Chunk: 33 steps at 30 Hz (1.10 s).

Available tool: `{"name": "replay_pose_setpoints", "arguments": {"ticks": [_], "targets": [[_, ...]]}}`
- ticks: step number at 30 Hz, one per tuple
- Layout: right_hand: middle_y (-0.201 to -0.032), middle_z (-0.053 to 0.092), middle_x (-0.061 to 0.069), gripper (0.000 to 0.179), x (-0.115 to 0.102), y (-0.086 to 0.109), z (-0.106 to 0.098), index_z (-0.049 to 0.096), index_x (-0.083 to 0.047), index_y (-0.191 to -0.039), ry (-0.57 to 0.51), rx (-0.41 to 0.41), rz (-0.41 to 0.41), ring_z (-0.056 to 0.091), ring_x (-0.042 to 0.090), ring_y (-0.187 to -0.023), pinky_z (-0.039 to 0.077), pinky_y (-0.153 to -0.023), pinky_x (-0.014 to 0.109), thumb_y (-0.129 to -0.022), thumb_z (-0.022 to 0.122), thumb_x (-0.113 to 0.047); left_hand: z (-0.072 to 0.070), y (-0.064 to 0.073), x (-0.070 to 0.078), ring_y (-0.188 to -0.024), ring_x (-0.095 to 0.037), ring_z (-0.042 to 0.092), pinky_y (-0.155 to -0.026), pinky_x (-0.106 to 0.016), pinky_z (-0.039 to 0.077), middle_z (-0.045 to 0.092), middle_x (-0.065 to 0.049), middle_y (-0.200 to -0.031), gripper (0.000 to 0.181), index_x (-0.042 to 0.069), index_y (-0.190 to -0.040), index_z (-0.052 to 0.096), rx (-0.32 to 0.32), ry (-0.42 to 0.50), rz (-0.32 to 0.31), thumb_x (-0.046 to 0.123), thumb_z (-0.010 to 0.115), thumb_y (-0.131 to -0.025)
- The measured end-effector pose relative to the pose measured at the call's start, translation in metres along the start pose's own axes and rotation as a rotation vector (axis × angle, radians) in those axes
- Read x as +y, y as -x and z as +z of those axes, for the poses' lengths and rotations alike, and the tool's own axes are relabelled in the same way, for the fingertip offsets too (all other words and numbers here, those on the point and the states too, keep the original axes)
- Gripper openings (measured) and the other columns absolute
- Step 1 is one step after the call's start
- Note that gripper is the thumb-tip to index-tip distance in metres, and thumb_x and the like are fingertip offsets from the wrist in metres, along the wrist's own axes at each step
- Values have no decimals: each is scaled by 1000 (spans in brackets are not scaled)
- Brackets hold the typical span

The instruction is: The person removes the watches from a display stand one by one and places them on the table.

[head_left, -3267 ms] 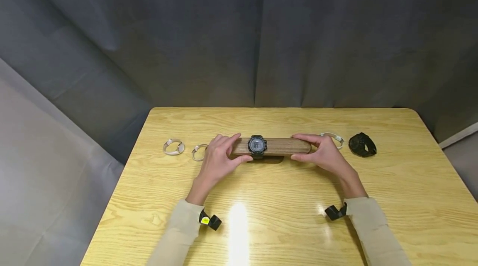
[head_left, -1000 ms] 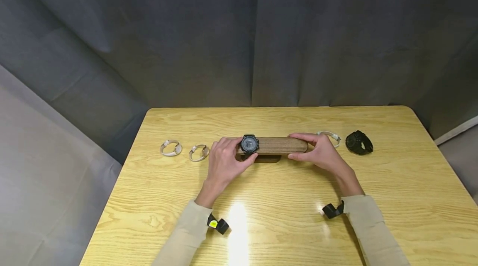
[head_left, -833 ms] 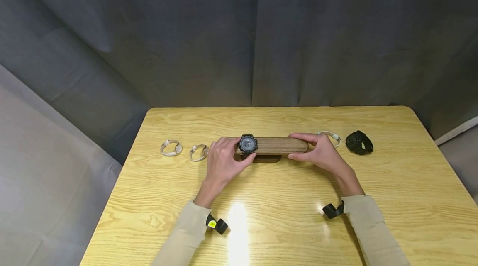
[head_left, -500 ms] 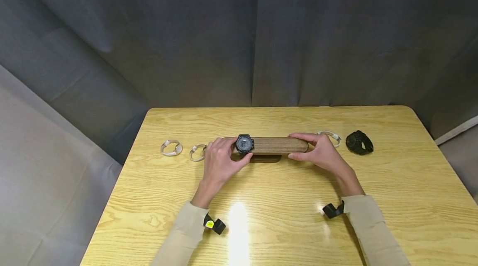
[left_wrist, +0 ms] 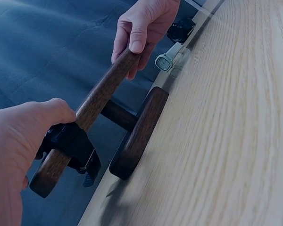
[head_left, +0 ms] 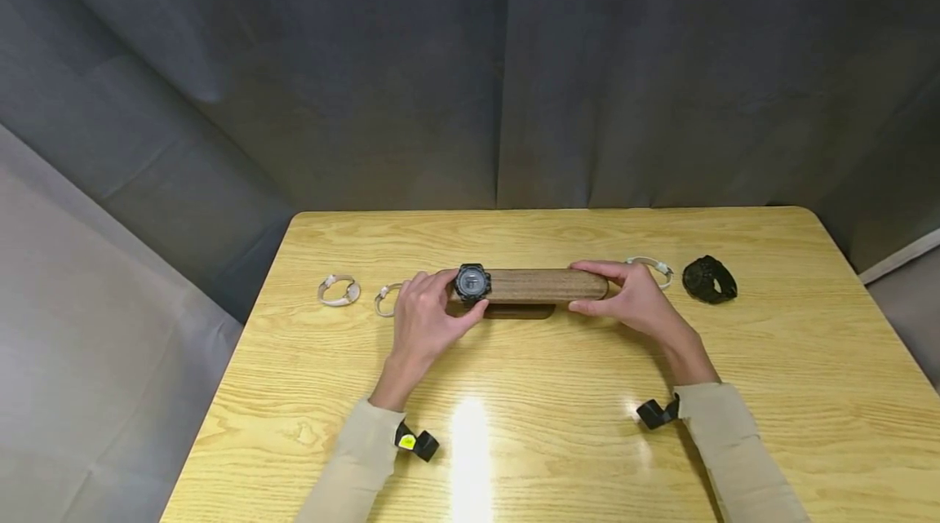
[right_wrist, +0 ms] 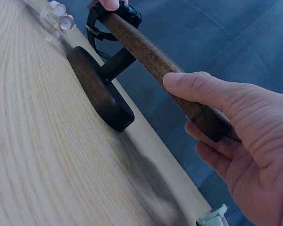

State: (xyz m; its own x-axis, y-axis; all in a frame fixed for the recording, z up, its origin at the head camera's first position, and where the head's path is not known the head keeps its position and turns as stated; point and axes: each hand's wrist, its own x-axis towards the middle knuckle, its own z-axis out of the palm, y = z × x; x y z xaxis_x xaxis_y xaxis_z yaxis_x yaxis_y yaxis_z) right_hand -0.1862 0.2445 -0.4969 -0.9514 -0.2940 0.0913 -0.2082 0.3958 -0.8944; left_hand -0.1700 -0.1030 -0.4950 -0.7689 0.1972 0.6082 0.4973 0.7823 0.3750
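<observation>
A dark wooden watch stand (head_left: 547,285) stands upright on the table, its crossbar raised on a short post above an oblong base (right_wrist: 96,89). Near the crossbar's left end sits a black digital watch (head_left: 472,283), its strap looped round the bar and hanging below it in the left wrist view. My left hand (head_left: 426,319) pinches this watch between thumb and fingers. With thumb in front and fingers behind, my right hand (head_left: 637,299) grips the crossbar's right end. The left hand covers the bar's left tip in the head view.
Two light-strapped watches, one at the far left (head_left: 339,290) and one partly behind my left hand (head_left: 386,300), lie on the wood-grain table (head_left: 558,425). Behind my right hand lies a pale watch (head_left: 657,268), with another black watch (head_left: 709,279) farther right. A dark curtain (head_left: 411,99) hangs behind.
The black watch has slid left along the crossbar, from near its middle toward its left end, with my left hand on it. My right hand keeps its hold on the right end.
</observation>
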Motion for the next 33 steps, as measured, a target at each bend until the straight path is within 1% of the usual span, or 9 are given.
{"name": "replay_pose_setpoints", "arguments": {"ticks": [5,10,13,16,22,29,33], "targets": [[-142,66,6,60,0,0,0,71,-20,-136,11,1,-6,66,23,-120,55,-86,23,-81,93,-28,-4,2,-4,-68,-15,53,-68,-32,45,66,-3,-67,61,3,-116,77,-12,10,-25,48,91,-77],[-141,67,6,60,0,-1,0,72,-20,-136,22,3,-24,65,20,-121,54,-89,21,-81,93,-27,-7,3,-7,-69,-17,55,-70,-34,46,68,-6,-67,62,3,-116,77,-8,13,-39,46,92,-76],[-140,67,5,59,0,-1,0,72,-19,-135,27,5,-29,65,21,-122,54,-89,20,-81,93,-27,-9,4,-9,-69,-17,56,-71,-35,46,69,-6,-68,61,3,-116,77,-1,11,-41,47,92,-76],[-140,67,5,59,0,0,0,72,-19,-135,28,5,-29,63,25,-126,52,-89,20,-80,93,-27,-11,5,-11,-68,-17,55,-70,-35,45,68,-6,-68,61,3,-117,77,-3,11,-46,46,92,-76],[-141,67,6,59,1,1,0,72,-20,-135,31,5,-21,60,27,-131,49,-93,18,-80,93,-27,-13,7,-15,-66,-16,52,-68,-35,46,64,-5,-64,62,3,-118,76,-5,-1,-50,48,90,-77],[-141,67,5,60,-1,0,0,72,-19,-135,23,0,-16,61,27,-129,51,-91,19,-80,93,-28,-15,9,-19,-65,-17,50,-67,-33,43,62,-7,-63,63,1,-118,76,13,5,-52,44,93,-75],[-141,67,6,60,-1,1,0,71,-20,-136,29,2,-11,62,27,-127,52,-89,20,-81,93,-28,-17,9,-21,-66,-16,49,-67,-33,42,62,-6,-63,61,2,-118,76,10,2,-54,43,92,-76]]}}
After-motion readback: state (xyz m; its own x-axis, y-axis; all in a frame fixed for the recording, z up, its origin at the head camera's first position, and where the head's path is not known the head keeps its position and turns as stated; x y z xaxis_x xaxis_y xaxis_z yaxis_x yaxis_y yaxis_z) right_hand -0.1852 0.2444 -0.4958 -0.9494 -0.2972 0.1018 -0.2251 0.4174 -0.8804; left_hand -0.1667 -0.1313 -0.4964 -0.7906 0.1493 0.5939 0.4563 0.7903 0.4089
